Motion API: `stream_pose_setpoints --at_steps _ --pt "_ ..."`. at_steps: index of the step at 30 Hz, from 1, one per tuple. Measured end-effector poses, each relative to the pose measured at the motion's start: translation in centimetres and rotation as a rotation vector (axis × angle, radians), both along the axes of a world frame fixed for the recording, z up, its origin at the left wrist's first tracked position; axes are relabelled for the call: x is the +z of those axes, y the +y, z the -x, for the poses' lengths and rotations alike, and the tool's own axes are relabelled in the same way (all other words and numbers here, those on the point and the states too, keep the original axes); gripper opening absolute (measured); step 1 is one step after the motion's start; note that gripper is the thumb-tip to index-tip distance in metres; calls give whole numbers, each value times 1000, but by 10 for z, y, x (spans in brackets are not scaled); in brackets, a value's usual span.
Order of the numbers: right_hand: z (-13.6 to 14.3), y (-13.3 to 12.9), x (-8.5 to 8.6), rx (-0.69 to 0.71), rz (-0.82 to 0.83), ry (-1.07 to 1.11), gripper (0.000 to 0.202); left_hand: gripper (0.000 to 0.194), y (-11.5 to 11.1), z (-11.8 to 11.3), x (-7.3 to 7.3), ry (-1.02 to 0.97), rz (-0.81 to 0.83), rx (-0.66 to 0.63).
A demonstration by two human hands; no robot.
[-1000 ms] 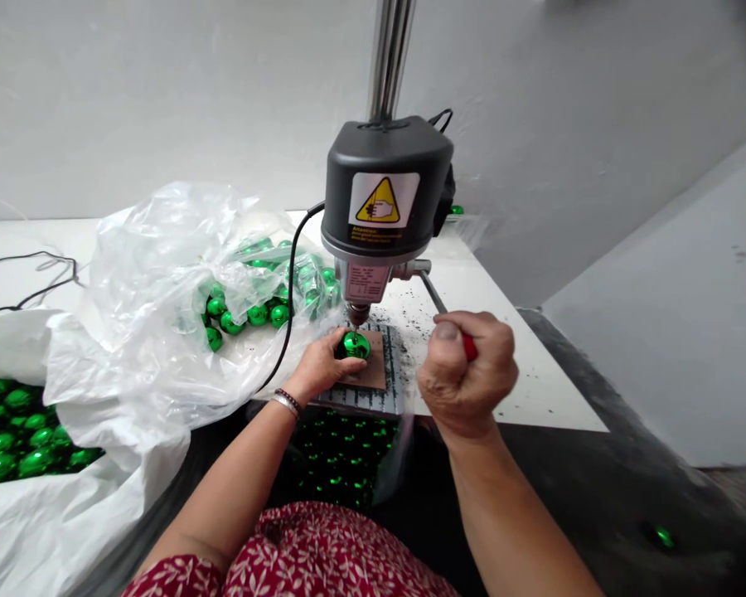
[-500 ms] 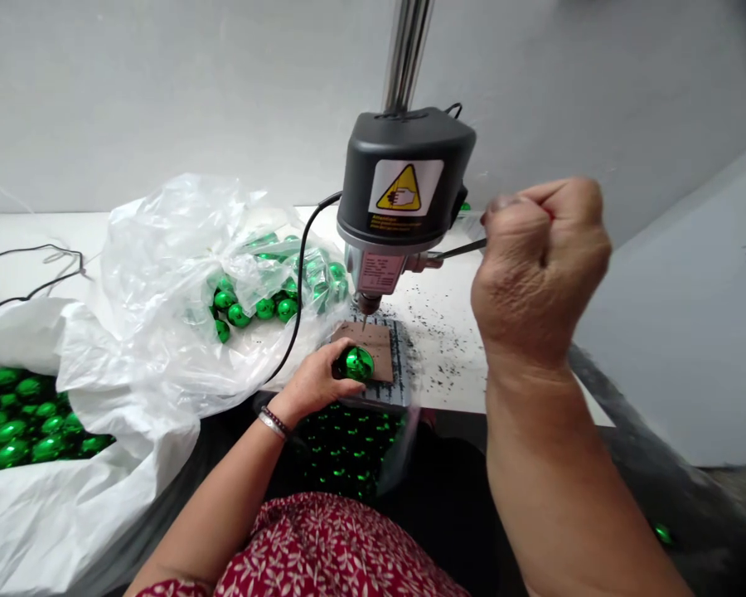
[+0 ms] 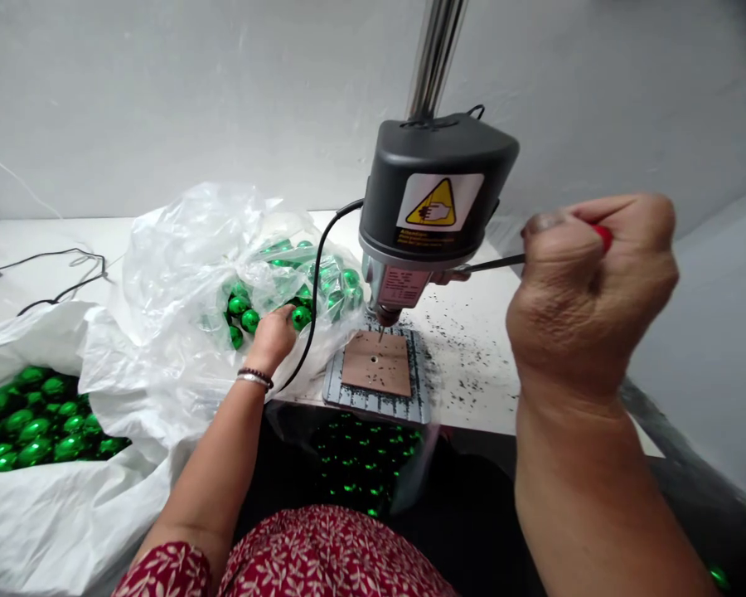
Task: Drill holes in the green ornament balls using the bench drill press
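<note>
My right hand (image 3: 588,298) is closed round the red-tipped feed lever (image 3: 494,264) of a small drill press (image 3: 435,199). My left hand (image 3: 273,340) reaches into a clear plastic bag (image 3: 174,257) of shiny green balls (image 3: 249,321). Its fingertips are beside one green ball (image 3: 301,317), but most of the fingers are hidden, so I cannot tell whether they grip anything. Below the chuck, the thin drill bit (image 3: 381,334) points down at a brown board (image 3: 385,377) with a small round hole. No ball sits on the board, which lies on the grey slotted base (image 3: 341,394).
A white sack (image 3: 124,365) of green balls is at the left. More balls (image 3: 360,464) lie in a container below the table edge. Dark shavings (image 3: 457,365) litter the white table (image 3: 491,402) right of the base. A black cable (image 3: 316,290) hangs beside the press.
My left hand has moved from the board, where it held a green ball, leftward into the plastic bag. That ball has left the board. My right hand still grips the lever.
</note>
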State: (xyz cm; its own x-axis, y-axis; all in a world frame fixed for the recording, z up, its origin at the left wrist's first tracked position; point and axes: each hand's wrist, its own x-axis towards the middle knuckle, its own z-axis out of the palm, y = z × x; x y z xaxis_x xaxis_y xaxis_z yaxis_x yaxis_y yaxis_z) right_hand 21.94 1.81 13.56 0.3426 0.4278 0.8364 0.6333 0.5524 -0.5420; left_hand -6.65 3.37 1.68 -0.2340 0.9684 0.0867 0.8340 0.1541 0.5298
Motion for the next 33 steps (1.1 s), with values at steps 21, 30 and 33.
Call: stream_pose_setpoints --at_steps 21,30,33 --pt "3 -2 -3 40 -24 22 20 74 -67 -6 34 -1167 -10 -253" --pt "5 -4 -1 48 -10 6 24 81 -52 -70 -9 -1428 191 -254" --pt "6 -5 0 50 -11 -7 25 81 -47 -78 -18 -1286 196 -241"
